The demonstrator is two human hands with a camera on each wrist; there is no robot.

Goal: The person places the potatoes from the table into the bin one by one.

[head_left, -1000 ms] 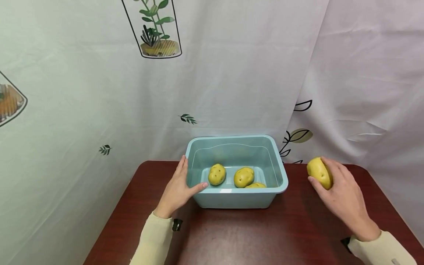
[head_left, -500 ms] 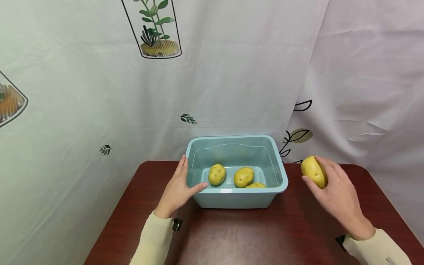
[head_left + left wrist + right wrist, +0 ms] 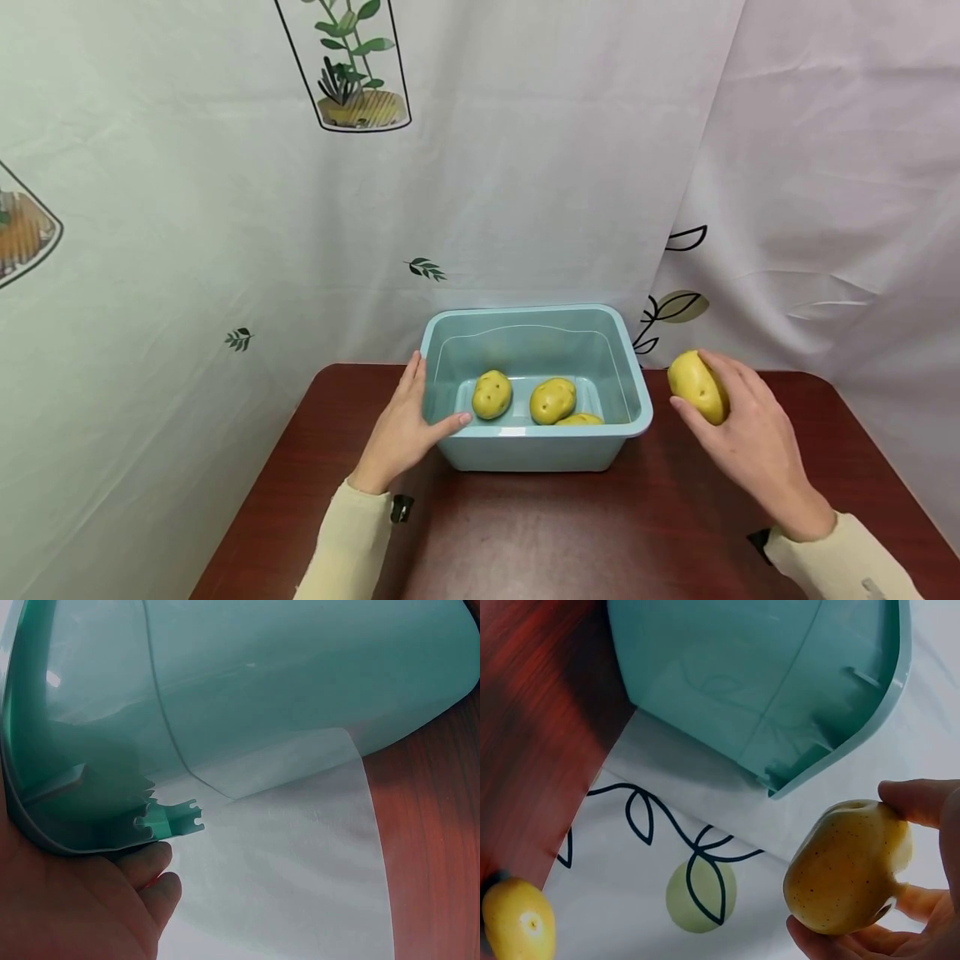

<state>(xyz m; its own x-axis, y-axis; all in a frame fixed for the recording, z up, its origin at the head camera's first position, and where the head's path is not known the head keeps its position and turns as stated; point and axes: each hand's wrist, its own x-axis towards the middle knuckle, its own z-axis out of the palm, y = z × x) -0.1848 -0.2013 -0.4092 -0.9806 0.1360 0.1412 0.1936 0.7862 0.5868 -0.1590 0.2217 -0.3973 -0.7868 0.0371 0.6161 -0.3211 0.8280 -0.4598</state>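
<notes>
In the head view a light blue plastic basin (image 3: 525, 454) stands on the table. Inside it lie a potato (image 3: 492, 395) on the left, another potato (image 3: 553, 401) right of the middle, and a third potato (image 3: 581, 419) partly hidden by the front rim. My left hand (image 3: 401, 433) rests against the basin's front left corner, fingers straight along the left side and thumb at the front rim. To the right of the basin, my right hand (image 3: 750, 433) holds a yellow potato (image 3: 696, 387) between thumb and fingers, raised above the tabletop.
Another yellow potato (image 3: 517, 922) shows at the lower left of the right wrist view. The dark red wooden table (image 3: 540, 533) ends at the back against a pale curtain (image 3: 525, 167) printed with plants.
My right hand has moved left toward the basin, carrying the potato with it. The left hand, the basin and the potatoes in it have stayed where they were.
</notes>
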